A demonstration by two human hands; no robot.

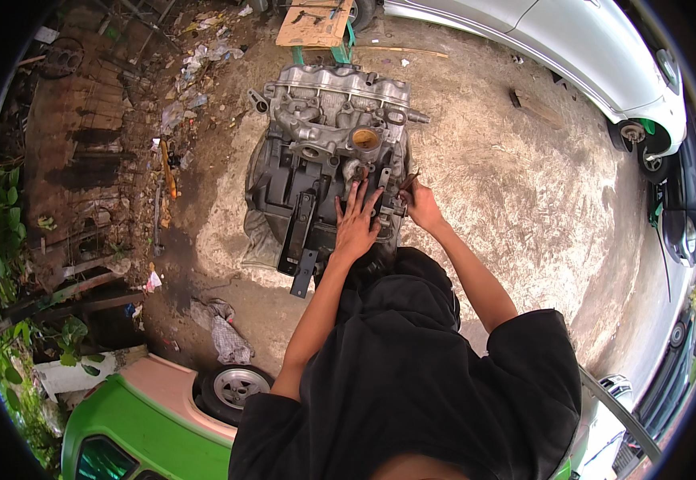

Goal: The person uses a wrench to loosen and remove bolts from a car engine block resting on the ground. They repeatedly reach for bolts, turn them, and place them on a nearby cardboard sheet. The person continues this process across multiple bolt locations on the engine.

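A grey metal car engine (296,120) lies on the ground right in front of me, with a round, brownish opening (365,139) on its upper part. My left hand (355,228) rests on the engine's near half, palm down and fingers spread. At the engine's right edge, my right hand (423,210) is closed around a small, thin brown piece (409,182); its exact kind is too small to tell. A long black metal bracket (300,232) runs down the engine's near left side, beside my left forearm.
Beyond the engine stands a wooden-topped bench (309,30) with green legs. A silver car (580,56) is at far right, a green car (164,424) at near left. Litter (196,68) lies along the left, a crumpled cloth (228,332) nearer me, a wood block (538,110) farther right.
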